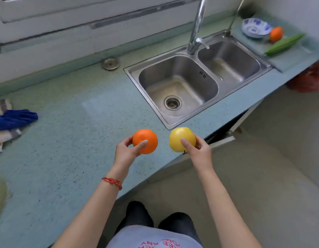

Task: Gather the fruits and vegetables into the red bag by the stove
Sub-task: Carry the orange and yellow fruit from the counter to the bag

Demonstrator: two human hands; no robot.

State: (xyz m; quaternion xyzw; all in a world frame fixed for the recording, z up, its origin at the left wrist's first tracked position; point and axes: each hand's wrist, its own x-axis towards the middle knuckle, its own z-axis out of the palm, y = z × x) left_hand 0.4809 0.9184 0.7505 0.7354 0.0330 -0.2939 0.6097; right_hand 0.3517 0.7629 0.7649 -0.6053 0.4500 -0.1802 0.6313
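— What's in your hands?
— My left hand [125, 151] grips an orange [145, 141]; my right hand [199, 152] grips a yellow apple [182, 139], both over the counter's [74, 140] front edge, near the sink's [174, 120] corner.

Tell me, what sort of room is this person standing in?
Most likely a home kitchen: a steel double sink with a tall tap is set into a blue-green countertop, and a patterned bowl sits beside the sink.
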